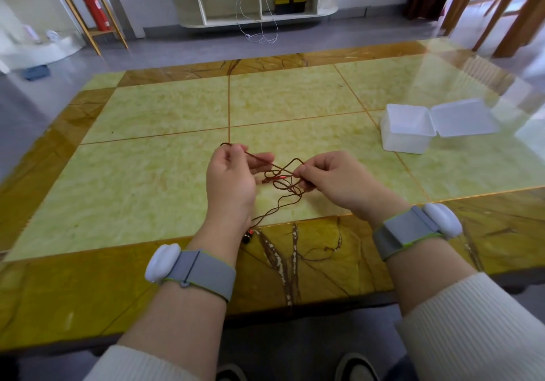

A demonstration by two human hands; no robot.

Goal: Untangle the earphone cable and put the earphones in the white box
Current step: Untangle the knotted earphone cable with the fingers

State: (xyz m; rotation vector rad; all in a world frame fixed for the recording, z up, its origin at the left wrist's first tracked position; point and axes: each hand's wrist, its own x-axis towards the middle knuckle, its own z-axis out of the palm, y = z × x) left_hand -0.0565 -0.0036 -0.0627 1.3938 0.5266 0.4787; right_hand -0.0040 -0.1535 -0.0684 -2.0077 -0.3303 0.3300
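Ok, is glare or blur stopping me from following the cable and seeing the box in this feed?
Head view: the earphone cable is sharp between the left hand and right hand; window glare washes the table at far right, just behind the open white box; wide-angle bending and soft blur at the left edge.

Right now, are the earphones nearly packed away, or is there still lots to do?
Still lots. Done: the white box sits open on the table, ready. In hand: the left hand and right hand each pinch the earphone cable, which is still a knot of loops between them, its end trailing to the table edge. Left: finish untangling, then put the earphones in the box.
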